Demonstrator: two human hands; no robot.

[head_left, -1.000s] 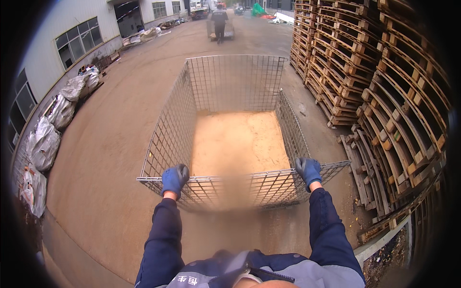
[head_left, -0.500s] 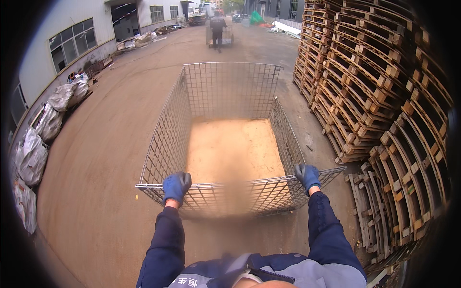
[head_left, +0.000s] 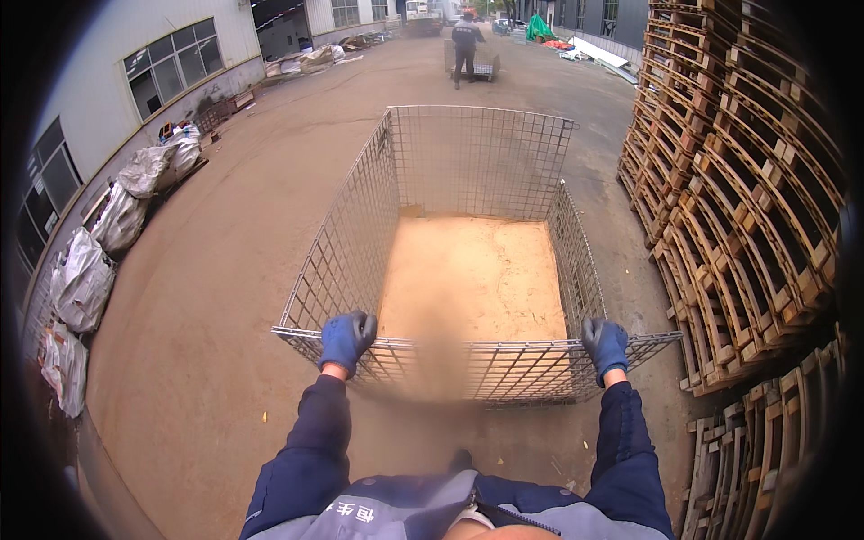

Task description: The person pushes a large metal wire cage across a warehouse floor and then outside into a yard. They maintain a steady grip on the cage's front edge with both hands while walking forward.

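Both my hands, in blue and dark grey gloves, grip the near top rail of a wire mesh cage cart (head_left: 360, 193). My left hand (head_left: 348, 340) is closed round the rail close to the cart's left corner. Toward the right end of the same rail, my right hand (head_left: 605, 347) is closed as well. A tan board (head_left: 472, 270) covers the cart's floor, with some scuffs and dark marks on it. The right mesh side stands lower than the far one. A smudge blurs the middle of the view and hides part of the near mesh.
Tall stacks of wooden pallets (head_left: 756, 207) line the right side. Along the left wall lie several whitish sacks (head_left: 83, 281). Farther up the lane, a person in dark clothes (head_left: 465, 49) stands at another mesh cart (head_left: 487, 67). A green sheet (head_left: 540, 27) lies at the far right.
The cart and I have moved forward along the lane, the pallet stacks now nearer. The view has swung somewhat left, so the scene sits farther right. Both hands keep their hold on the rail.
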